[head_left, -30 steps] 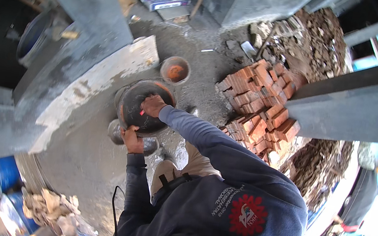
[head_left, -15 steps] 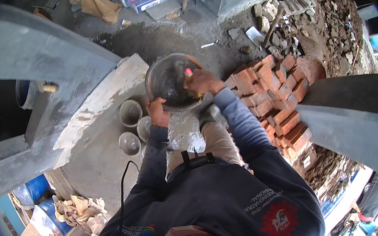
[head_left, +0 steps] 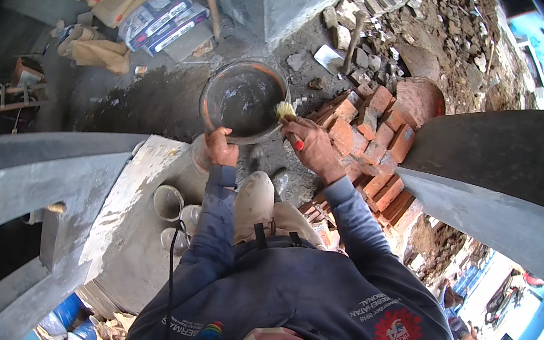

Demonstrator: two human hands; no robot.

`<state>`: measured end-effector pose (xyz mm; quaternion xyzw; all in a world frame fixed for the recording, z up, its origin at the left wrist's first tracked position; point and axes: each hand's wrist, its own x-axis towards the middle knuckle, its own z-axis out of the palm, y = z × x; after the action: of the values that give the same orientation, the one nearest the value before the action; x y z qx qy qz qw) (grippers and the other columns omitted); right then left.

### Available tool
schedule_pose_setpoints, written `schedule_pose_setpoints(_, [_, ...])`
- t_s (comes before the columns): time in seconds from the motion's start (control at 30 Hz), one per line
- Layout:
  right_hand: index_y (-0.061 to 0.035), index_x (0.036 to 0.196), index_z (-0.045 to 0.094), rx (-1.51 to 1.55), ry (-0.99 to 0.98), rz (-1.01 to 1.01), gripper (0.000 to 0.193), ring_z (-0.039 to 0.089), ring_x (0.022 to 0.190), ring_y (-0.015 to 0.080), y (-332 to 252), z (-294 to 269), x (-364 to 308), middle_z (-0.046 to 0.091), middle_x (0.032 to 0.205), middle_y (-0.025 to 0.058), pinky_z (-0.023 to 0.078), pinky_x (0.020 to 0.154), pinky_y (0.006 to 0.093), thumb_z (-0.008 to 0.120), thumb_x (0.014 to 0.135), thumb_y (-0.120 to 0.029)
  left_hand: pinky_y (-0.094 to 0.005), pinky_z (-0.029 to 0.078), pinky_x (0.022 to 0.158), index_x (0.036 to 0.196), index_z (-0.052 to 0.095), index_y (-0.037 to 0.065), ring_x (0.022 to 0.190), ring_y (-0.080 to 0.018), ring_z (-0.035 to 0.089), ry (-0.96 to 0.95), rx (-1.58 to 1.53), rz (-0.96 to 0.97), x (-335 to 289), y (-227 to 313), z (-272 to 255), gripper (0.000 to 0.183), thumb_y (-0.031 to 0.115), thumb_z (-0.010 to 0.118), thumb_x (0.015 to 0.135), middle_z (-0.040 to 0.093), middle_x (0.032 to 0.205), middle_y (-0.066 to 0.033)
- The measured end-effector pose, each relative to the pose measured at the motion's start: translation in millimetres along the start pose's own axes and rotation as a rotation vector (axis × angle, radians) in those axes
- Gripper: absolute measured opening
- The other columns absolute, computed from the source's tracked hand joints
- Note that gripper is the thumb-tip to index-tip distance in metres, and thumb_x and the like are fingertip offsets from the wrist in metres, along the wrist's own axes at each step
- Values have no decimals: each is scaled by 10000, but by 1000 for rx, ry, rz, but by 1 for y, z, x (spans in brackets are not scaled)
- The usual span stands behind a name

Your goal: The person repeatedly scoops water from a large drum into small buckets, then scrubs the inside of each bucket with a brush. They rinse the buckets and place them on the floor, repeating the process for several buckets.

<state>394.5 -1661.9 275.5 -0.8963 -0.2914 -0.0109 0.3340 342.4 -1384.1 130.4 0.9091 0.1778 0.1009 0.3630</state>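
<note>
A round dark bucket (head_left: 207, 104) is tipped so its wet, grey-smeared inside faces up, with orange patches along its rim. My left hand (head_left: 222, 147) grips the near left of that rim, thumb over the edge. In my right hand (head_left: 315, 149) is a paintbrush (head_left: 285, 110) with pale bristles and a red-ended handle. The bristles stand just off the bucket's right rim, pointing away from me. Fingers of the right hand wrap round the handle and hide part of it.
Stacked red bricks (head_left: 378, 142) lie to the right, beside rubble and soil. Several grey pails (head_left: 167, 203) stand left of my legs. Cement bags (head_left: 161, 20) are piled at the far left near a wooden handle (head_left: 211, 1). A concrete ledge (head_left: 119, 209) runs along the left.
The brush has come out of the bucket to its right rim, bristles now turned away from me. The bucket looks more tilted, my left hand still on its rim. My view has shifted.
</note>
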Motion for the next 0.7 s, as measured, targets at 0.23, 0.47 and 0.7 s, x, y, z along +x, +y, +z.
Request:
schedule_pose_setpoints(0.23, [-205,1180,768,-354,51,7,330,697,1192,267,106,-52,105,743,1320,30,548,1048,439,712,879,-81,-398,441,1064,1434,563,15,1175,-301,579,108,-1132,-771,92,101,42,755,-120,613,693,617,1306,-104])
schedule_pose_setpoints(0.47, [-173,1139,803,-314,-484,129,280,753,1086,280,167,-18,230,792,1139,122,582,954,414,600,964,-254,-369,492,1001,1398,598,10,1149,-270,610,-108,-1082,-747,183,179,72,746,-133,558,667,640,1305,-78])
schedule_pose_setpoints(0.7, [-50,1001,813,-183,-569,551,319,785,952,371,231,41,275,796,1036,207,616,850,490,615,979,-299,-373,499,1030,1418,596,14,1177,-262,624,-316,-1137,-679,266,232,122,757,-150,505,685,640,1337,-87])
